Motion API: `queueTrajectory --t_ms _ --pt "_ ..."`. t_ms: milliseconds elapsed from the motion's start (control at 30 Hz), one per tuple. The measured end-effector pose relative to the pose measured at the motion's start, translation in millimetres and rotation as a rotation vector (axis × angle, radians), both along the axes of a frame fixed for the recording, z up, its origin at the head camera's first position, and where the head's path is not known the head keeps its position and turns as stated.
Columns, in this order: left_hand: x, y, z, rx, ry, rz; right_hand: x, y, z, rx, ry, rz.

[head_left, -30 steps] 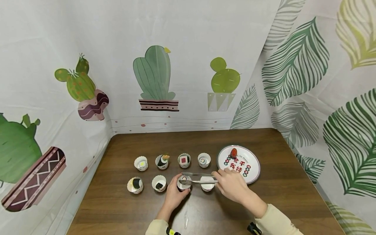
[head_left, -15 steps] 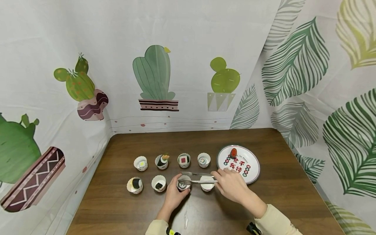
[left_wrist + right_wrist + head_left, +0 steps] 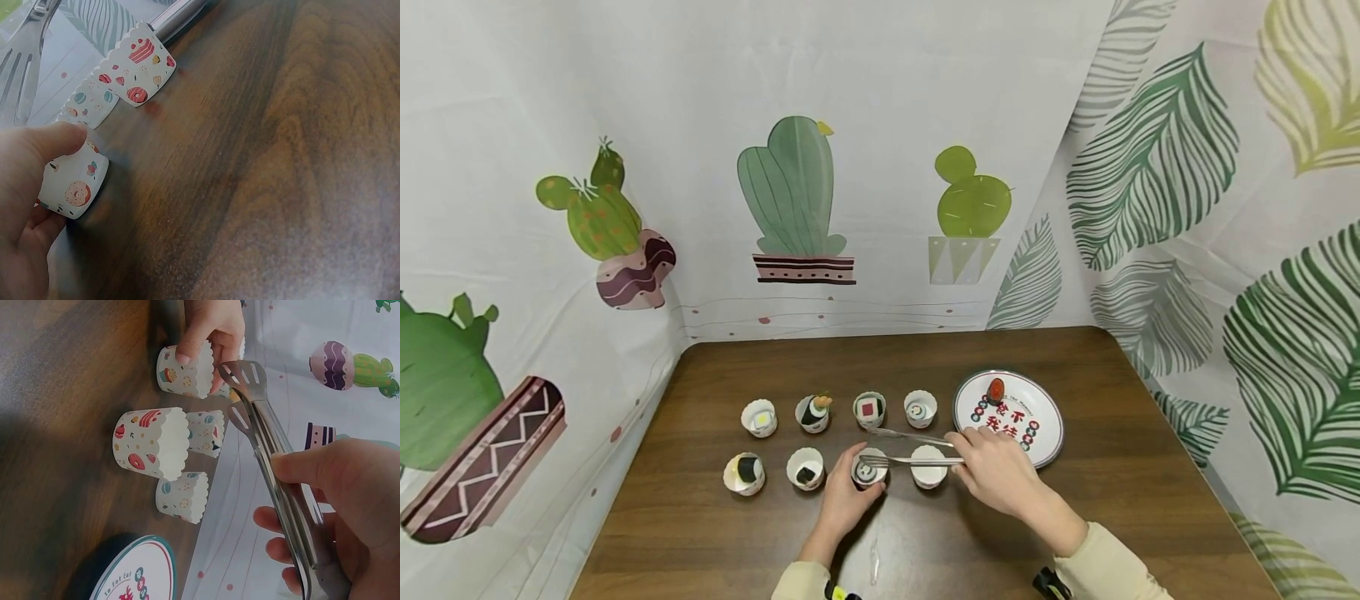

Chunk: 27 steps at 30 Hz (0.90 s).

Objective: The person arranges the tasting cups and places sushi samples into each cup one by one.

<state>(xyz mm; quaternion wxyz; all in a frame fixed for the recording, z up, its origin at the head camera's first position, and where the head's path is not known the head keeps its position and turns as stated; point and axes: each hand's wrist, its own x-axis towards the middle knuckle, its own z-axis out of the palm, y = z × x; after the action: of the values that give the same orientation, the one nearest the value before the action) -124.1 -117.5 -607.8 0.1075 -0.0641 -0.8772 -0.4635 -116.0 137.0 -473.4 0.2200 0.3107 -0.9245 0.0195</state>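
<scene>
My left hand (image 3: 844, 497) holds a scalloped white paper cup (image 3: 78, 181) printed with sweets, thumb at its side. A small sushi roll (image 3: 865, 475) with a dark swirl sits in that cup. My right hand (image 3: 998, 477) grips metal tongs (image 3: 275, 462), their slotted tips spread apart above the left hand's cup. In the right wrist view nothing is between the tips. A white cup (image 3: 150, 444) with no piece visible inside stands just right of the held one, partly beneath the tongs in the head view.
Several paper cups with sushi pieces stand in two rows, including one with a rice ball (image 3: 747, 468) and one with a square roll (image 3: 870, 408). At right, an oval plate (image 3: 1051, 429) with red lettering bears a red-topped sushi piece (image 3: 996, 390). All are on a brown wooden table (image 3: 1120, 500).
The tongs' arms have spread wider and shifted slightly right and up, with the right hand. The roll now lies free in the cup. My left hand stays on the cup.
</scene>
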Motion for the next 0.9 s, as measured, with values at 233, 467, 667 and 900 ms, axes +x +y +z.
queueTrajectory --t_ms 233,467,667,900 --pt "0.3 0.0 0.1 0.003 0.001 -0.003 -2.5 8 -0.8 -0.031 0.0 -0.026" --pt "-0.7 -0.2 -0.4 0.017 0.01 -0.009 -5.6 18 0.1 -0.055 0.006 -0.063" --pt "-1.3 -0.8 -0.9 0.008 0.006 -0.003 -7.1 25 1.3 -0.048 -0.024 -0.109" --pt "-0.5 -0.4 -0.1 0.002 -0.004 -0.006 -9.6 35 1.4 -0.047 -0.03 -0.144"
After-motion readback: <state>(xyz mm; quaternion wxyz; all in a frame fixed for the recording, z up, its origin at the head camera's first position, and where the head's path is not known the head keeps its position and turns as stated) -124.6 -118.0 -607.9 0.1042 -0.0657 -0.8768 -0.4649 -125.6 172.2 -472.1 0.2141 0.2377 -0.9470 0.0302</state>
